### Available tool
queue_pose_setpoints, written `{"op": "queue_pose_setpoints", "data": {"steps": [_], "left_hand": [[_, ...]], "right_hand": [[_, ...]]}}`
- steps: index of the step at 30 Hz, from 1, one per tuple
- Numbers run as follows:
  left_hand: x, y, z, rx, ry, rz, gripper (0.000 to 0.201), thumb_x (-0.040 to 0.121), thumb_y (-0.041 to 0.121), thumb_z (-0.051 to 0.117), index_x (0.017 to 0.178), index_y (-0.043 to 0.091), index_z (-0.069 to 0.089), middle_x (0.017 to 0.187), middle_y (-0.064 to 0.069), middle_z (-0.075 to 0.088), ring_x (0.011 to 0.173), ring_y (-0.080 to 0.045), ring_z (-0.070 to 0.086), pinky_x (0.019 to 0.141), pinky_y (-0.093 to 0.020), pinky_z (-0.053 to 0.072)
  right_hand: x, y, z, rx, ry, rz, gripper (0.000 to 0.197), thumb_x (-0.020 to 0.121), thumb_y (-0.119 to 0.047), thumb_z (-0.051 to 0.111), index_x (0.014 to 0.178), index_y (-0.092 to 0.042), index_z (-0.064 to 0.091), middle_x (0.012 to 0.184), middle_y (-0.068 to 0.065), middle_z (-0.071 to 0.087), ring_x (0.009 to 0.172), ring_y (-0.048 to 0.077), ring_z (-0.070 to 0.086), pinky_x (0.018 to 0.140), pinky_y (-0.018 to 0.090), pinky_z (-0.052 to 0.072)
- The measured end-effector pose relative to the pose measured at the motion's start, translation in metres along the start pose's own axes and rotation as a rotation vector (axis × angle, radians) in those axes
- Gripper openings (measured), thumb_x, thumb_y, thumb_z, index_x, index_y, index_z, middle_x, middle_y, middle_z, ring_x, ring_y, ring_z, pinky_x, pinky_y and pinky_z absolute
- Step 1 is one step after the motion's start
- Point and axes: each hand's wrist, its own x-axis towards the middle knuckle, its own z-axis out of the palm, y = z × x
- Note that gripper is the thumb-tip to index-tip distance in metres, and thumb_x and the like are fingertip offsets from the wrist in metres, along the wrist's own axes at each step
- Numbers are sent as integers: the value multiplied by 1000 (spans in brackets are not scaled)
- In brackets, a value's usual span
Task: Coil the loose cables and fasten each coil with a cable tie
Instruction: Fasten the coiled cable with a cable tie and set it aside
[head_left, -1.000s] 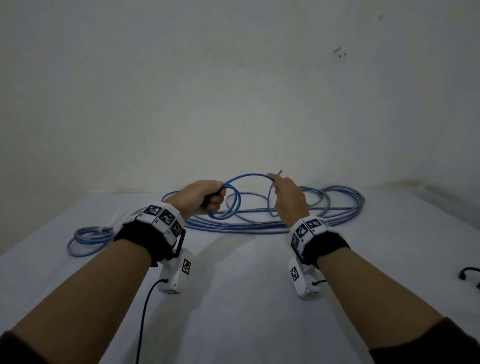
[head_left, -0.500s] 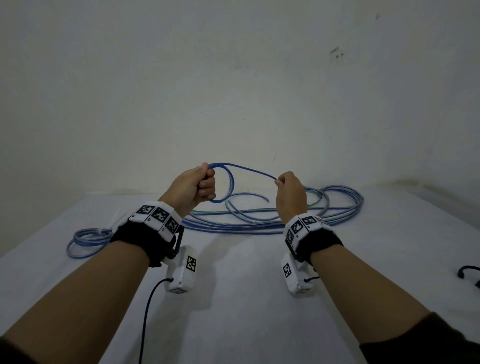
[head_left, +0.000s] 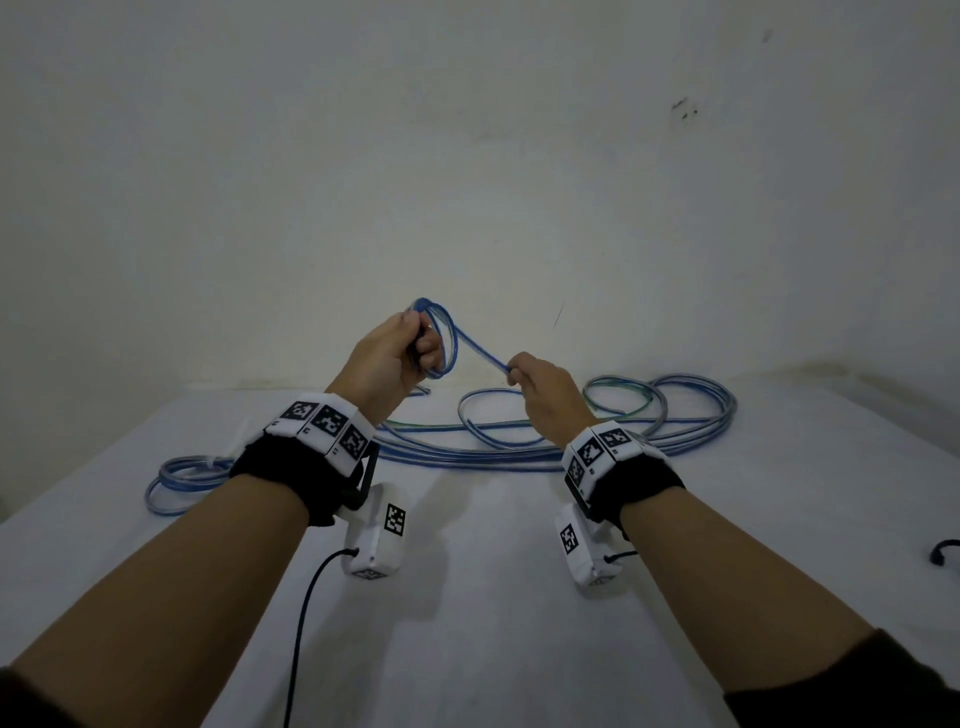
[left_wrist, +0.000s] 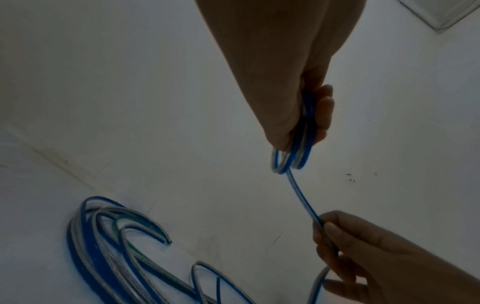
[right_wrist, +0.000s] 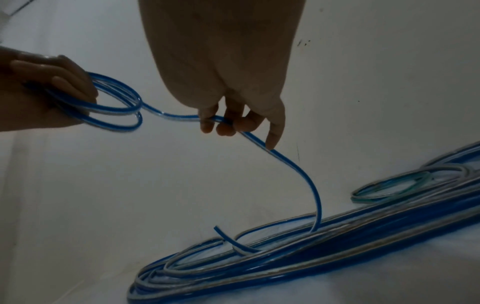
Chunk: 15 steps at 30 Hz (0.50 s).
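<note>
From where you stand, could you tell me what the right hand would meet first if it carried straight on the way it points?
Most likely the left hand gripping the small coil; the right hand points along the cable toward it, though depth is uncertain.

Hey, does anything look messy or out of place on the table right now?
Yes: the blue cable pile sprawls in uneven, overlapping loops behind the hands, a cut end sticking up from it. A small coil lies apart at the left.
</note>
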Motion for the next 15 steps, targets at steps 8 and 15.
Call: {"op": "queue_pose_setpoints", "data": {"steps": [8, 15], "left_hand": [[5, -24, 5, 538, 34, 190, 28, 103, 14, 23, 108, -5, 42, 100, -18, 65, 74, -8, 68, 68, -17, 51], [3, -30, 0, 974, -14, 90, 17, 102, 18, 29, 94, 7, 38, 96, -8, 67, 81, -15, 64, 68, -9, 47]], "right_hand": [[-2, -20, 2, 49, -217, 89, 30, 89, -50, 27, 76, -39, 52, 83, 8, 54, 91, 30, 47, 86, 42, 37], [-9, -29, -7, 273, -242, -18, 24, 97, -16, 45, 77, -17, 59, 83, 11, 61, 76, 18, 50, 76, 33, 44]]}}
